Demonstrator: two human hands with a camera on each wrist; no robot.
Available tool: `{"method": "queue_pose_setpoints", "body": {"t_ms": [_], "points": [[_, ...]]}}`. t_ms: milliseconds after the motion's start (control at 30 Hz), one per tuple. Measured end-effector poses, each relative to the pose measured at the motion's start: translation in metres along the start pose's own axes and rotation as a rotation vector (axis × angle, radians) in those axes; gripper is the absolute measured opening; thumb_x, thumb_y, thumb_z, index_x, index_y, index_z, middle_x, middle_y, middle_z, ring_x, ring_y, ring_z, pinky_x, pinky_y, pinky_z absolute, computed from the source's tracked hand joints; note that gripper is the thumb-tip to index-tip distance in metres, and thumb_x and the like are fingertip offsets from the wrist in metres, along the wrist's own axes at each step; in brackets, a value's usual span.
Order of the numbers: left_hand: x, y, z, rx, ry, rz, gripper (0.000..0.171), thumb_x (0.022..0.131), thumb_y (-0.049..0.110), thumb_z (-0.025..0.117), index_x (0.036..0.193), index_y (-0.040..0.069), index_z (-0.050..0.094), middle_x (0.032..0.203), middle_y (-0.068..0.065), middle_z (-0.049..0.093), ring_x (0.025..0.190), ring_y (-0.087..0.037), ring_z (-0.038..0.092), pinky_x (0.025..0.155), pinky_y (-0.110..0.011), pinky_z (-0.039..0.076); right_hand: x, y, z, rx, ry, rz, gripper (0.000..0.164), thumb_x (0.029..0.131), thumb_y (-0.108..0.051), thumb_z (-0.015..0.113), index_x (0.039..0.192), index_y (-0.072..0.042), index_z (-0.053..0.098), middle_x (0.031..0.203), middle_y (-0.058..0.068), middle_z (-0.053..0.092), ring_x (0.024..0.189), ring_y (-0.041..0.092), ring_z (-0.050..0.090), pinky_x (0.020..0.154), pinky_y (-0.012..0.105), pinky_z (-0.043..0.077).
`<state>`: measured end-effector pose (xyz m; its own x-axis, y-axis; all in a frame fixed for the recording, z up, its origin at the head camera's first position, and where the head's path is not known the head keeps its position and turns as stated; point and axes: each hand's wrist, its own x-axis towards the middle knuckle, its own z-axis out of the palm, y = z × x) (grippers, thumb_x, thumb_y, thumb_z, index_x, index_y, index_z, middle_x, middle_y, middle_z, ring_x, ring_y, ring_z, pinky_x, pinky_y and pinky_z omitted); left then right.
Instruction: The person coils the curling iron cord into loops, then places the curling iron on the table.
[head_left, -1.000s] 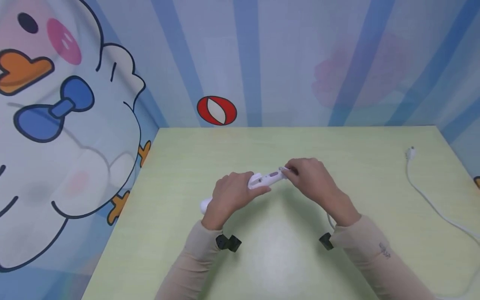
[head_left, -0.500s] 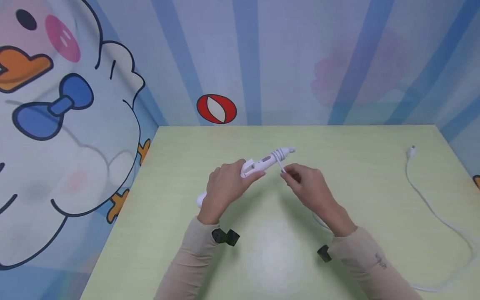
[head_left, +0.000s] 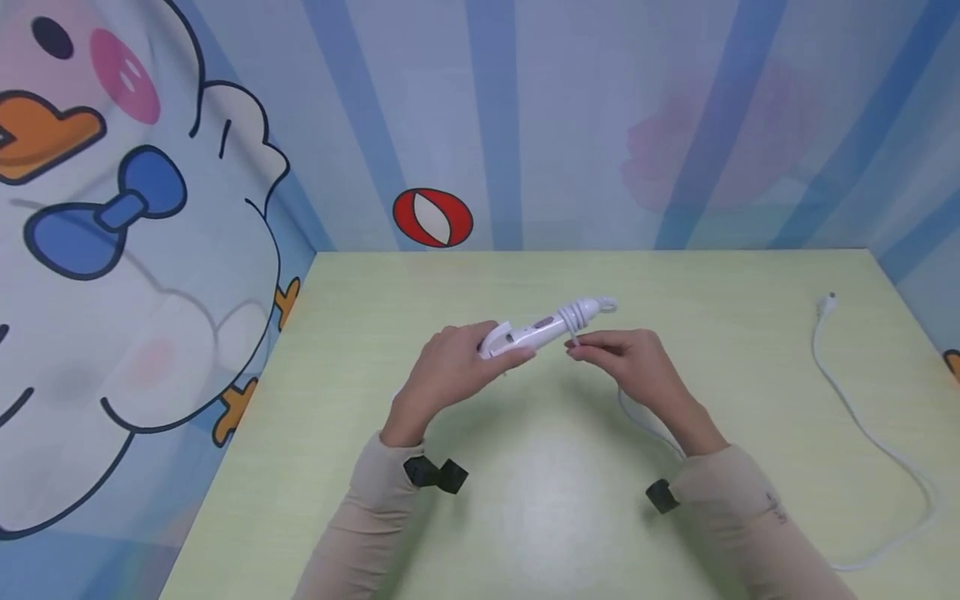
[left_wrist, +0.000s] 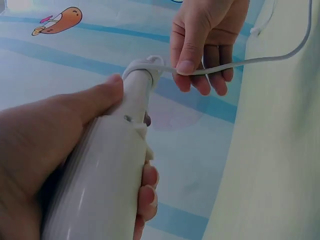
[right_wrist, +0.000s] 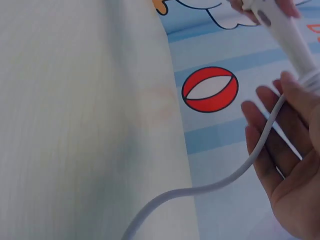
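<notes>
My left hand (head_left: 450, 371) grips a white curling iron (head_left: 536, 335) around its thicker part, above the table. Its slimmer handle points up to the right and carries a dark oval panel. Several turns of white cord (head_left: 576, 316) wrap the handle's end. My right hand (head_left: 641, 362) pinches the cord close to these turns, between thumb and fingers. In the left wrist view the cord (left_wrist: 240, 63) runs taut from the handle through the pinch and off to the right. From the right hand the cord (right_wrist: 200, 190) hangs down in the right wrist view. My left palm hides part of the iron.
The cord's plug (head_left: 827, 305) lies at the right rear of the pale green table (head_left: 547, 533), with a long loose stretch of cord curving toward the front. A wall (head_left: 570, 125) with cartoon prints stands behind the table.
The right hand was at the handle's tip, then came down beside it holding the cord. The cord turns have come into view, the handle has shifted slightly right, and the loose cord has slid.
</notes>
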<state>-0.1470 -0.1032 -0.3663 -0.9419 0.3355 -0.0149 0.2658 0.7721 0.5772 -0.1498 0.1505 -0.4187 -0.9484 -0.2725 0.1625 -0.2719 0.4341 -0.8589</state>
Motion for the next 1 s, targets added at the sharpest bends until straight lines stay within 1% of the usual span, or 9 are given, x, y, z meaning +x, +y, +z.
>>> {"method": "queue_pose_setpoints", "body": {"t_ms": [167, 267, 333, 433, 567, 667, 767, 900, 1000], "points": [[0.000, 0.003, -0.006, -0.018, -0.061, 0.077, 0.045, 0.078, 0.066, 0.055, 0.091, 0.023, 0.059, 0.068, 0.006, 0.056, 0.057, -0.012, 0.051, 0.050, -0.029, 0.041, 0.005, 0.002, -0.016, 0.011, -0.091, 0.004, 0.025, 0.082, -0.036, 0.067, 0.099, -0.018, 0.072, 0.094, -0.006, 0.070, 0.091, 0.007, 0.064, 0.078, 0.028, 0.050], [0.000, 0.006, -0.010, 0.023, -0.099, 0.122, 0.044, 0.078, 0.065, 0.054, 0.090, 0.024, 0.059, 0.066, 0.006, 0.055, 0.056, -0.012, 0.051, 0.050, -0.028, 0.041, 0.008, 0.003, -0.023, -0.037, -0.120, -0.006, 0.023, 0.080, -0.035, 0.070, 0.095, -0.017, 0.073, 0.088, -0.005, 0.071, 0.073, 0.007, 0.060, 0.068, 0.026, 0.048], [0.000, 0.008, -0.013, 0.048, -0.120, 0.144, 0.043, 0.079, 0.065, 0.054, 0.090, 0.025, 0.058, 0.066, 0.006, 0.055, 0.056, -0.011, 0.051, 0.050, -0.027, 0.041, 0.010, 0.002, -0.027, -0.069, -0.134, 0.012, 0.023, 0.079, -0.036, 0.071, 0.090, -0.016, 0.073, 0.073, -0.003, 0.067, 0.058, 0.008, 0.049, 0.058, 0.027, 0.043], [0.000, 0.010, -0.017, 0.074, -0.144, 0.179, 0.042, 0.078, 0.065, 0.054, 0.089, 0.025, 0.057, 0.065, 0.006, 0.054, 0.055, -0.010, 0.050, 0.050, -0.027, 0.041, 0.012, 0.002, -0.033, -0.116, -0.157, 0.030, 0.020, 0.078, -0.032, 0.073, 0.085, -0.014, 0.072, 0.066, -0.002, 0.062, 0.053, 0.011, 0.040, 0.054, 0.030, 0.037], [0.002, 0.012, -0.021, 0.107, -0.188, 0.221, 0.044, 0.077, 0.068, 0.054, 0.086, 0.026, 0.056, 0.063, 0.007, 0.053, 0.054, -0.008, 0.049, 0.050, -0.026, 0.040, 0.016, 0.004, -0.039, -0.168, -0.192, -0.041, 0.010, 0.080, -0.011, 0.071, 0.089, -0.007, 0.072, 0.081, 0.004, 0.069, 0.065, 0.011, 0.055, 0.061, 0.031, 0.045], [0.003, 0.013, -0.022, 0.134, -0.222, 0.245, 0.046, 0.075, 0.070, 0.053, 0.085, 0.026, 0.055, 0.063, 0.007, 0.053, 0.054, -0.008, 0.049, 0.050, -0.026, 0.039, 0.020, 0.005, -0.043, -0.211, -0.216, -0.129, 0.016, 0.080, 0.003, 0.065, 0.093, -0.003, 0.072, 0.088, 0.009, 0.070, 0.069, 0.012, 0.059, 0.064, 0.029, 0.047], [0.004, 0.014, -0.022, 0.166, -0.250, 0.254, 0.048, 0.073, 0.073, 0.053, 0.085, 0.026, 0.055, 0.064, 0.008, 0.053, 0.054, -0.008, 0.049, 0.050, -0.026, 0.039, 0.024, 0.004, -0.045, -0.243, -0.250, -0.126, 0.016, 0.083, -0.001, 0.063, 0.096, -0.006, 0.072, 0.091, 0.008, 0.070, 0.070, 0.012, 0.059, 0.063, 0.029, 0.045], [0.008, 0.016, -0.019, 0.238, -0.286, 0.268, 0.051, 0.072, 0.074, 0.052, 0.088, 0.026, 0.056, 0.065, 0.008, 0.054, 0.056, -0.009, 0.050, 0.051, -0.026, 0.040, 0.029, 0.003, -0.046, -0.301, -0.283, -0.069, 0.014, 0.086, -0.019, 0.065, 0.096, -0.015, 0.073, 0.093, 0.000, 0.070, 0.076, 0.011, 0.061, 0.066, 0.030, 0.046], [0.011, 0.018, -0.015, 0.307, -0.301, 0.284, 0.049, 0.074, 0.071, 0.053, 0.089, 0.025, 0.057, 0.065, 0.008, 0.053, 0.056, -0.009, 0.050, 0.051, -0.026, 0.040, 0.032, 0.002, -0.046, -0.352, -0.298, -0.088, 0.015, 0.084, -0.029, 0.067, 0.094, -0.019, 0.073, 0.091, -0.004, 0.070, 0.078, 0.009, 0.062, 0.069, 0.031, 0.047]]}}
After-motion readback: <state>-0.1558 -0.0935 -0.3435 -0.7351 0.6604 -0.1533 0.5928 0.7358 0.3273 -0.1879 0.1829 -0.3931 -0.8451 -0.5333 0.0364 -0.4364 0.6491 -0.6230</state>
